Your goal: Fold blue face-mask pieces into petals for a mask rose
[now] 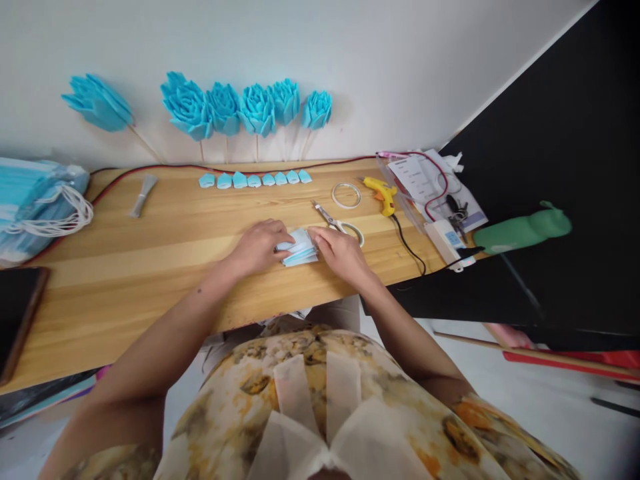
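Note:
A small stack of blue and white face mask pieces (pixel 301 248) lies on the wooden table (pixel 150 280) in front of me. From the left side, my left hand (pixel 263 247) grips the stack, thumb on top and fingers curled. My right hand (pixel 342 253) closes on its right edge, the thumb and fingertips pressed together there. Just behind my right hand lie scissors (pixel 327 215) with white handles, partly covered by it. Farther back, a row of several small folded blue pieces (pixel 240 180) runs across the table.
Several blue flowers on sticks (pixel 257 110) lean against the wall. At left are a bundle of masks (pixel 30 200), white ties (pixel 143 195) and a dark phone or tablet (pixel 20 313). A tape roll (pixel 346 195), yellow glue gun (pixel 383 193), papers (pixel 420 177), power strip (pixel 447 243) and green bottle (pixel 520 230) occupy the right.

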Motion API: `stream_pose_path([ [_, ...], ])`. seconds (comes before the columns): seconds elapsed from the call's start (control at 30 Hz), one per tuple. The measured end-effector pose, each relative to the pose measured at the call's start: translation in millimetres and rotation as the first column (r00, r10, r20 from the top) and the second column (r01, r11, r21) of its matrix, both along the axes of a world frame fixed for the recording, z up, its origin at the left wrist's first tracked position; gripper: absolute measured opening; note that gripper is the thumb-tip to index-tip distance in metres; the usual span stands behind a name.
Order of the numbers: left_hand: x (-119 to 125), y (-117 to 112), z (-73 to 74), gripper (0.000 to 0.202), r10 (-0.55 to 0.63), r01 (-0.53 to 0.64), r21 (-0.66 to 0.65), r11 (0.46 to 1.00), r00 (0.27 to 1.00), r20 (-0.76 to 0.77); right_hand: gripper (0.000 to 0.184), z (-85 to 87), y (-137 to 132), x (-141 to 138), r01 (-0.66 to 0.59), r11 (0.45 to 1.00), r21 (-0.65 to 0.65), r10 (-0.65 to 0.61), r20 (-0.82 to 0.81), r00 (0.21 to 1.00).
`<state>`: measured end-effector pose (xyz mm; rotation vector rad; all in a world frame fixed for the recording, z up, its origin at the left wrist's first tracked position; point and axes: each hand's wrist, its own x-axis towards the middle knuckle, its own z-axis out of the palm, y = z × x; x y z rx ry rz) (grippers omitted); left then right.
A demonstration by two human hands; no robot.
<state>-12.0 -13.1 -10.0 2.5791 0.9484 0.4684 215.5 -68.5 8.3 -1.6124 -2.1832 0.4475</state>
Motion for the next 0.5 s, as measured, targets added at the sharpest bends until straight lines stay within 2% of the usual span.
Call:
stream_pose_path([
  [0.33,1.0,-0.3,-0.5,0.023,-0.01,0.01,0.001,1.0,1.0,-0.01,0.038,-12.3,12.4,-3.5,0.0,1.0,0.031,0.002,-0.055,0.998],
  [0.5,0.3,0.9,-1.7,0.025,-0.012,0.012,-0.014,1.0,1.0,0.0,0.026,-9.7,19.7,-7.9,-0.017,1.0,0.023,0.017,0.012,1.0],
])
